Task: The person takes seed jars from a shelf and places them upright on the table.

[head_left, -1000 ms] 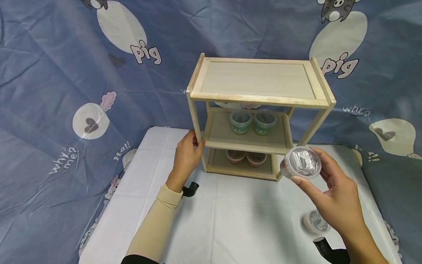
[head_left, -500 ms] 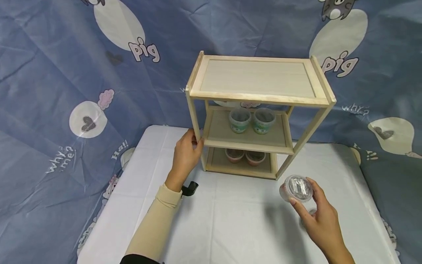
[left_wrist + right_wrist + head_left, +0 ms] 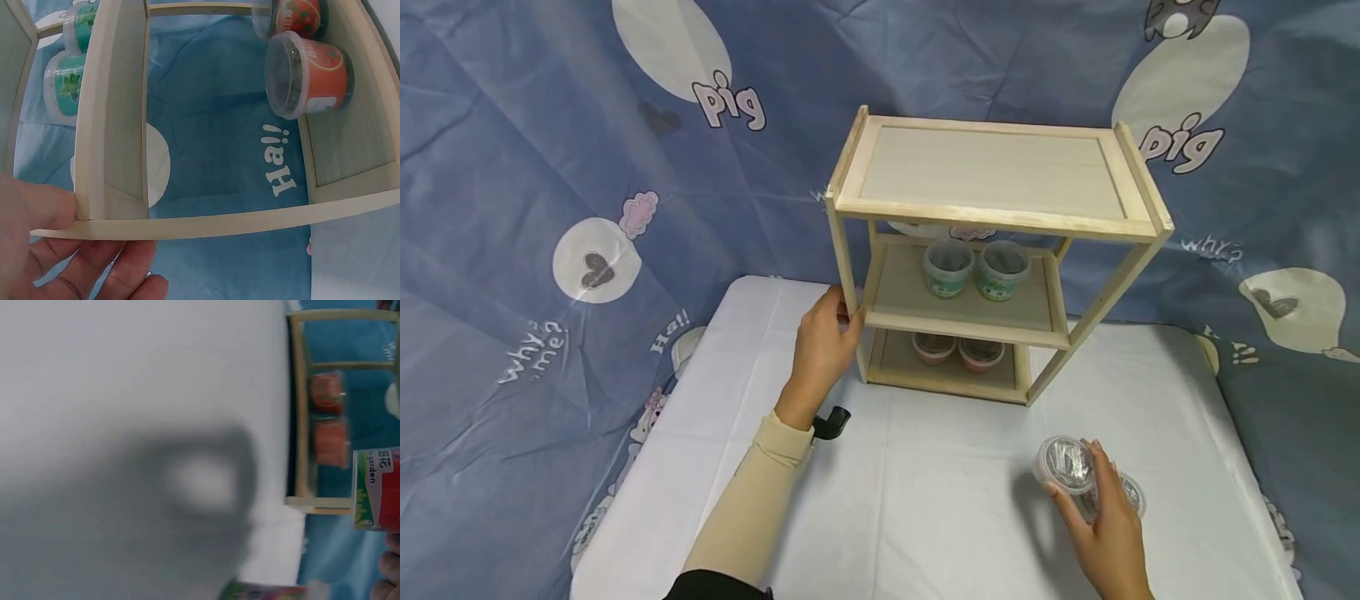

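Above the bench [image 3: 955, 500], my right grip [image 3: 1108, 533] held a lidded tub [image 3: 1066, 463] between thumb and fingers, partly hiding a second tub [image 3: 1132, 492]; my left grip [image 3: 826, 342] clasped the left upright [image 3: 841, 250] of the wooden rack [image 3: 992, 171].

This is a cloth-screened tabletop setup: blue fabric [image 3: 790, 175] printed with cartoon animals and lettering closes in the back, left and right edges of a white-covered table [image 3: 940, 492]. Whether home or studio, I cannot tell.
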`<state>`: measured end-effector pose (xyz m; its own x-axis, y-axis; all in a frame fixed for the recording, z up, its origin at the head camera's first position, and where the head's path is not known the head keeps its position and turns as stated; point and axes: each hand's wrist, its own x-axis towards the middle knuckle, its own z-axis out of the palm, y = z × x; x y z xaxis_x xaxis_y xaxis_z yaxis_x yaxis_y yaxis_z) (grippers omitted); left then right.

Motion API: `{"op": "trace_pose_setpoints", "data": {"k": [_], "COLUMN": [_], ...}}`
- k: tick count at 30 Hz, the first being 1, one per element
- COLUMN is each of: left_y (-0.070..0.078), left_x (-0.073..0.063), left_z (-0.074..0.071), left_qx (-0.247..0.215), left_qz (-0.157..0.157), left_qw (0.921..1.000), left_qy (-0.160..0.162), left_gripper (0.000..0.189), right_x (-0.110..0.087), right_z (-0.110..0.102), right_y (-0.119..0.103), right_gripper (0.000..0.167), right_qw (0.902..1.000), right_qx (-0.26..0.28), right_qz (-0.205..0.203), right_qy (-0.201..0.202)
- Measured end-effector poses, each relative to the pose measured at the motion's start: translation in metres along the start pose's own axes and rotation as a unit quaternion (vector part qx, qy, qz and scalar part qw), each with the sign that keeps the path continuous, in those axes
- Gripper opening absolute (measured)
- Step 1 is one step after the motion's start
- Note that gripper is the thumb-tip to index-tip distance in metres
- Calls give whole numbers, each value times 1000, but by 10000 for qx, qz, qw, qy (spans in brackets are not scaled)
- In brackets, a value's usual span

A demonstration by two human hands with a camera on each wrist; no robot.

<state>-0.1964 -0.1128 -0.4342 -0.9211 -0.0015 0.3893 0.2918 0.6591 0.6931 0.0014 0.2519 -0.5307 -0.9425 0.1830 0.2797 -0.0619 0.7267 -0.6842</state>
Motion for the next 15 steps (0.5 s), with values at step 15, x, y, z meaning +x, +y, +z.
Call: {"op": "trace_pose_setpoints", "data": {"k": [15], "left_y": [2], "left_x": [0], "left_z": [1], "left_qx": [41], "left_qz": [-76], "left_qw": [10000], "left_qy": [9], "left_gripper": [16], "right_x": [-22], "right_z": [20], "right_y": [29], "right_gripper": [85], "right_qw": [9969], "right_qx": [-668], "right_qz": [-351], "right_qy": [230]}}
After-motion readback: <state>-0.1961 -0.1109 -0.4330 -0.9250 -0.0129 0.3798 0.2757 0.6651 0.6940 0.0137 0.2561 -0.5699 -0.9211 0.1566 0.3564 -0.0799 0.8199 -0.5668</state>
